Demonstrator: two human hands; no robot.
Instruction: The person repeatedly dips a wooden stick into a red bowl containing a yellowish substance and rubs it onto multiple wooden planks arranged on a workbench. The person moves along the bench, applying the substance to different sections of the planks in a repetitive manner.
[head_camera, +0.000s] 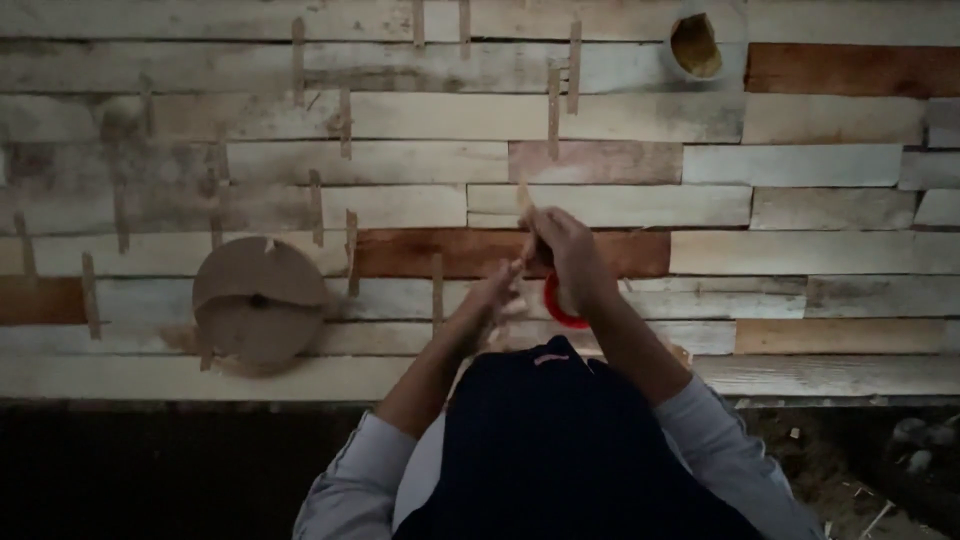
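Both my hands meet over the middle of a rough plank table (800, 260). My right hand (570, 255) is closed around a thin pale wooden stick (524, 200) whose tip pokes up past the fingers. A red ring-shaped thing (557, 308), like a tape roll or bangle, sits at that wrist. My left hand (497, 290) has its fingers stretched out and touches the right hand from the left. Whether it grips anything is hidden.
Several thin wooden strips (318, 205) lie scattered on the planks at left and top. A round brown disc with a notch (258, 300) rests at lower left. A pale cup (697, 45) holding something yellowish stands at top right. Dark ground lies below the table edge.
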